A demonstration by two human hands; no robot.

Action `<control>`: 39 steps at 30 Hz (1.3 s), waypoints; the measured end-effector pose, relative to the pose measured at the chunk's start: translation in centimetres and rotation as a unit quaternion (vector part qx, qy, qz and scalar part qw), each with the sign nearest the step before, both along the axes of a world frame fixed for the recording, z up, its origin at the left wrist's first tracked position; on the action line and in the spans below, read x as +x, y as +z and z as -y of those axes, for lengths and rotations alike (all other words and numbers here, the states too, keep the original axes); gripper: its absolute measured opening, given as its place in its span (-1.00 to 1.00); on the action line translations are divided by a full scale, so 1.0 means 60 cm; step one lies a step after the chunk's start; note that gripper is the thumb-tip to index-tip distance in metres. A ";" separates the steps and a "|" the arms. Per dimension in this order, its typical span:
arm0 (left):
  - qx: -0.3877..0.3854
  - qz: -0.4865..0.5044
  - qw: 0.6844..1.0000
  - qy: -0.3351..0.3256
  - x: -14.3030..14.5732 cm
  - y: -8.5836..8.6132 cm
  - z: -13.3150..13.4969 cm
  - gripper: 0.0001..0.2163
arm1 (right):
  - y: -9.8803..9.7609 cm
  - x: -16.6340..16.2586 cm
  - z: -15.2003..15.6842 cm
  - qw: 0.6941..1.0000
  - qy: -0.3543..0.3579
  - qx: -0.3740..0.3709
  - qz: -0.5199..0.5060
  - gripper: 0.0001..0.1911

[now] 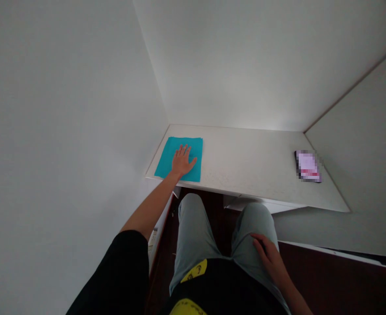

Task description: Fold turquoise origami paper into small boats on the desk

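Note:
My left hand (182, 161) lies flat, fingers spread, on a turquoise cloth (168, 155) at the left end of a white desk (248, 166). The cloth is spread flat near the left wall, reaching the desk's front edge. My right hand (269, 256) rests on my right thigh below the desk, fingers loosely curved over the grey trousers, holding nothing.
A small dark-edged device with a bright screen (307, 166) lies at the desk's right end. White walls close the desk in on the left, back and right. My knees (193, 205) sit under the front edge; the floor beneath is dark brown.

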State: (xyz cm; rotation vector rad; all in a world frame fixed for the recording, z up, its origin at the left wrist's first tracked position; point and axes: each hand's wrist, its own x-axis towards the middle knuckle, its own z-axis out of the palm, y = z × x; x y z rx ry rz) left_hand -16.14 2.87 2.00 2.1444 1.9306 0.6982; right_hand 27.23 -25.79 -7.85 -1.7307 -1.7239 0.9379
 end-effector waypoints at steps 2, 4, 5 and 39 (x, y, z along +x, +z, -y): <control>-0.037 -0.005 0.999 -0.006 0.013 -0.019 -0.010 -0.23 | -0.003 0.000 0.001 1.000 0.019 0.004 0.013 -0.49; -0.056 -0.014 0.998 0.003 0.017 -0.036 -0.013 -0.20 | -0.007 -0.001 0.005 0.999 0.026 0.012 0.021 -0.49; -0.055 -0.019 0.998 0.008 0.016 -0.043 -0.012 -0.21 | -0.010 -0.002 0.007 0.999 0.027 0.017 0.024 -0.49; -0.088 -0.040 0.993 -0.070 -0.049 0.015 0.172 -0.54 | 0.009 -0.001 0.006 0.996 0.067 0.048 0.038 -0.44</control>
